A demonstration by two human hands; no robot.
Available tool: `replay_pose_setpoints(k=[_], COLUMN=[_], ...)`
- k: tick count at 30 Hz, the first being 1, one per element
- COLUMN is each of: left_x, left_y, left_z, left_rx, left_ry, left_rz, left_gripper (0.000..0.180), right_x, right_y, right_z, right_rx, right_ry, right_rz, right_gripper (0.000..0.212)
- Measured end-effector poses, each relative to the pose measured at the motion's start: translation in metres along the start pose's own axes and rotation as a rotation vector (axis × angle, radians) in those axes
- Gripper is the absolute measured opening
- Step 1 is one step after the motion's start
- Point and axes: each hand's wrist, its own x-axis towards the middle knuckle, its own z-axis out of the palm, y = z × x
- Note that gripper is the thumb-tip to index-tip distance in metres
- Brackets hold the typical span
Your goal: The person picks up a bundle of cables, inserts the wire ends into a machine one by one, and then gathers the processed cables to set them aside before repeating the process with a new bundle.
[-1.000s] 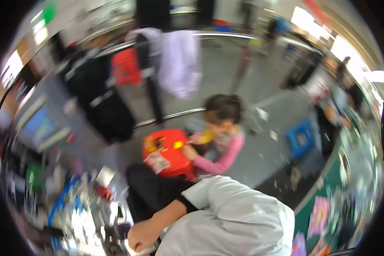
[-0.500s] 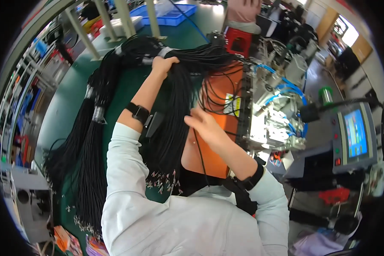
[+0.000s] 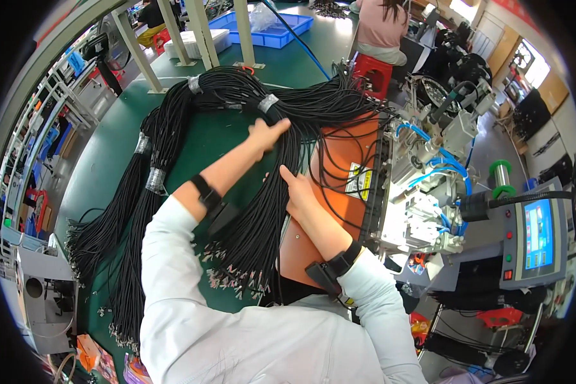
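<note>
A thick bundle of black cables [image 3: 262, 208] hangs toward me across the green table, its loose ends fanned out with small pale and reddish tips. My right hand [image 3: 298, 192] is closed around its right side, the thumb on top and the other fingers mostly hidden behind the cables. At the bundle's upper part, below a clear wrap band [image 3: 268, 102], is my left hand [image 3: 267, 136], slightly blurred. Its thumb and fingers are apart, and the fingertips reach the cables' left edge. More banded black cable bundles [image 3: 134, 237] lie to the left.
An orange machine cover [image 3: 323, 240] stands right of the bundle, with loose cables looping over it. Beyond are a lit machine [image 3: 422, 205] with blue tubes and a control screen [image 3: 537, 233]. A blue tray [image 3: 288, 32] and metal posts [image 3: 201, 35] are at the back; a person [image 3: 381, 25] sits there.
My right hand has come from beside the bundle onto it and closed. My left hand has left the wrap band and moved lower along the cables. The bundle's loose ends have shifted left.
</note>
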Motion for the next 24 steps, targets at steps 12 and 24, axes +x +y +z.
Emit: replay_pose_setpoints(k=[12, 24], left_x=[-0.066, -0.094], left_y=[0.025, 0.048], left_z=[-0.047, -0.073], left_rx=[-0.222, -0.252], left_ry=[-0.811, -0.677], left_rz=[-0.364, -0.405], left_gripper=[0.046, 0.037], right_x=[-0.001, -0.016], right_y=[-0.011, -0.028], right_z=[-0.023, -0.011], right_rx=[-0.153, -0.152], right_ry=[0.124, 0.072], right_rz=[0.023, -0.116], right_gripper=[0.030, 0.018])
